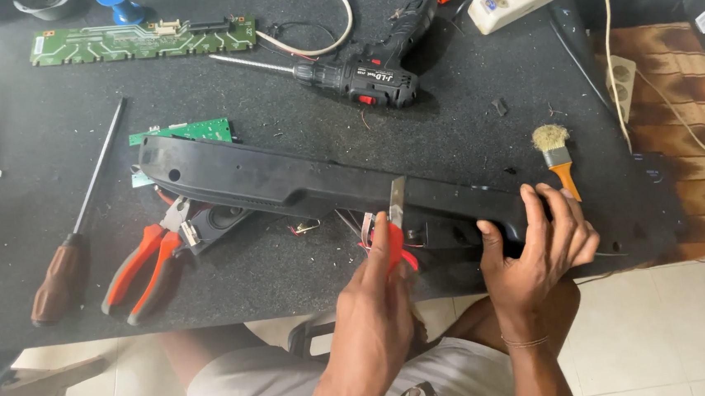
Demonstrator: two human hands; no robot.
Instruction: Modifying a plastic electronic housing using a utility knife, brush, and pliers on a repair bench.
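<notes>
- Bench [50, 128]: dark top, strewn with small scraps and wire bits. I work from its near edge.
- Long black plastic housing [285, 182]: lies slantwise across the bench, far end up-left, near end under my right hand. I judge it light, stiff and hollow, with a smooth, slightly slippery skin. The thick right end looks the best place to grip; the open underside with loose wires looks fragile.
- Right hand [538, 247]: wrapped over the housing's right end, fingers on top, thumb on the near side, pinning it down.
- Left hand [373, 308]: closed round a red-handled cutter [397, 220], blade pointing up, tip touching the housing's near edge, just left of the right hand.
- Nearby: black drill [368, 73] behind the housing, red pliers [146, 266] to the left, small brush [554, 147] just beyond my right fingers.
</notes>
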